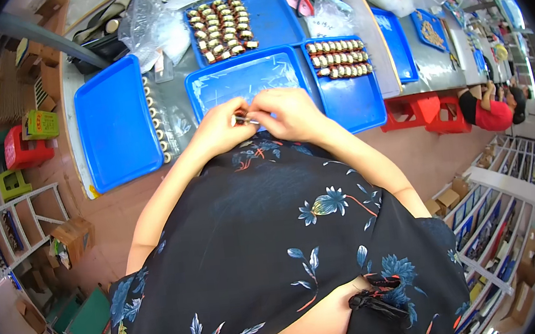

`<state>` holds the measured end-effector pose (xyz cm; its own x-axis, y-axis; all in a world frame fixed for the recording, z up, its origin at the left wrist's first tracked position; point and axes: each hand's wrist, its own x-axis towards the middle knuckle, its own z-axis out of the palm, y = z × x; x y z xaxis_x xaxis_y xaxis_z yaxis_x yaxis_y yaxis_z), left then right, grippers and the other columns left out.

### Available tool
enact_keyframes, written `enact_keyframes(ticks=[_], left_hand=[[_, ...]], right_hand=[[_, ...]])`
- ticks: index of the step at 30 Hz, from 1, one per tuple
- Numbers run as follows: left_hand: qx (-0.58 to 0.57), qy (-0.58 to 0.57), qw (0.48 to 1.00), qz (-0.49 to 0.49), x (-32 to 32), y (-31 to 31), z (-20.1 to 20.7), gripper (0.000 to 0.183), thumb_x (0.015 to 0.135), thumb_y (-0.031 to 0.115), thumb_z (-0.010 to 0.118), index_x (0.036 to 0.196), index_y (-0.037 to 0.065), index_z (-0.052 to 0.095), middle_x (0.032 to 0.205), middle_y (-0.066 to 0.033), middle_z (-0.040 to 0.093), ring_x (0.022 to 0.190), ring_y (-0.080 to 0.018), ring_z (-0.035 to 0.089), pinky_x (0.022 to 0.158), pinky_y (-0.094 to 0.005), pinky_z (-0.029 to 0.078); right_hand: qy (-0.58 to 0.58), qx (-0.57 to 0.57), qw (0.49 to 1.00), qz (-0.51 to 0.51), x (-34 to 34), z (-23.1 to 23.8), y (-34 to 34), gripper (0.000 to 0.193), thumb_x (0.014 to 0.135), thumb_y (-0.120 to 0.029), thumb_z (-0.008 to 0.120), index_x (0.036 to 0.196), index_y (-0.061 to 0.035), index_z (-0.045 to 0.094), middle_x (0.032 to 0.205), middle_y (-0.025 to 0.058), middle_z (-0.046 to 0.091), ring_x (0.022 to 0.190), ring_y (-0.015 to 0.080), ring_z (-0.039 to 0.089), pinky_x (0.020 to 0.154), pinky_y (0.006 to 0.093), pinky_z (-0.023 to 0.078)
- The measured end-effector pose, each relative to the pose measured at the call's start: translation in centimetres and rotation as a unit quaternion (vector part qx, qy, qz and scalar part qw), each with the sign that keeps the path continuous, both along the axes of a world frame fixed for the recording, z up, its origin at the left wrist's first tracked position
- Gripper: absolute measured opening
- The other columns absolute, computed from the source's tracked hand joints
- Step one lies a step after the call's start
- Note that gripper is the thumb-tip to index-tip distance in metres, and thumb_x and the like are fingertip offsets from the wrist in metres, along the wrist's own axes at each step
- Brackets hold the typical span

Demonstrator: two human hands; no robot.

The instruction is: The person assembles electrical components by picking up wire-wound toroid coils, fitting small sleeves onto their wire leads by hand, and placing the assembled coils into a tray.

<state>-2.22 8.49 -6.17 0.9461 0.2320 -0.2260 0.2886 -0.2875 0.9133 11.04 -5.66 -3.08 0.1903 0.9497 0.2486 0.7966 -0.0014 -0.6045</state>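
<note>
The small part (pixel 244 118) pinched between both hands' fingers (pixel 260 111) is too small to identify.

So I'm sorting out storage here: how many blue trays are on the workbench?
6, maybe more hidden. Empty tray at left; film-lined tray before the hands; parts tray behind it; parts tray to its right; two more trays farther right.

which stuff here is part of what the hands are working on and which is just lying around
In use:
left hand and right hand, pinching a small metal part
blue tray under them
trays of small wound parts

Lying about:
empty blue tray
plastic bags
red stools
</note>
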Motion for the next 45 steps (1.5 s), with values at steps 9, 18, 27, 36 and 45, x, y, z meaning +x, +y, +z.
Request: enact_keyframes(ticks=[9,18,27,36,45], left_hand=[[-0.223,0.087,0.967,0.085,-2.0,0.3,-2.9,0.035,0.088,0.032,0.067,0.106,0.005,0.055,0.097,-0.0059,0.061,0.075,-0.0099,0.057,0.054,-0.0245,0.050],[-0.194,0.094,0.958,0.190,-4.6,0.0,-4.2,0.022,0.093,0.024,0.061,0.102,0.004,0.058,0.094,-0.0062,0.060,0.082,-0.0107,0.057,0.062,-0.0248,0.053],[-0.257,0.054,0.937,0.230,-6.6,0.0,-5.6,0.016,0.092,0.016,0.062,0.097,0.002,0.057,0.094,-0.0066,0.055,0.084,-0.0123,0.057,0.062,-0.0263,0.055],[-0.181,0.002,0.958,0.223,-6.3,-0.2,-5.0,0.014,0.090,0.015,0.064,0.093,0.003,0.061,0.100,-0.0065,0.048,0.082,-0.0118,0.058,0.063,-0.0242,0.055],[-0.222,-0.058,0.957,0.179,-4.7,1.2,-2.4,0.018,0.096,0.014,0.053,0.099,-0.001,0.062,0.102,-0.0062,0.050,0.085,-0.0125,0.060,0.068,-0.0245,0.057]], right_hand=[[0.101,-0.226,0.931,-0.269,9.9,-12.4,-3.7,0.024,0.084,-0.025,0.065,0.101,-0.0073,0.066,0.090,0.0134,0.070,0.083,0.0276,0.068,0.074,0.0383,0.053],[-0.006,-0.278,0.913,-0.300,13.1,-16.6,0.7,0.034,0.077,-0.031,0.073,0.101,-0.0079,0.064,0.095,0.0129,0.067,0.092,0.0313,0.064,0.078,0.0415,0.051],[-0.083,-0.289,0.900,-0.314,12.2,-17.3,1.5,0.031,0.077,-0.034,0.074,0.095,-0.0111,0.064,0.093,0.0110,0.066,0.087,0.0301,0.065,0.075,0.0412,0.051],[0.031,-0.272,0.904,-0.328,11.7,-19.0,1.6,0.017,0.076,-0.023,0.071,0.083,-0.0089,0.065,0.082,0.0124,0.068,0.083,0.0299,0.066,0.075,0.0408,0.052],[0.440,-0.074,0.856,-0.260,5.6,-9.5,3.1,0.021,0.088,-0.012,0.067,0.104,-0.0023,0.058,0.084,0.0039,0.063,0.072,0.0120,0.063,0.066,0.0235,0.052]])
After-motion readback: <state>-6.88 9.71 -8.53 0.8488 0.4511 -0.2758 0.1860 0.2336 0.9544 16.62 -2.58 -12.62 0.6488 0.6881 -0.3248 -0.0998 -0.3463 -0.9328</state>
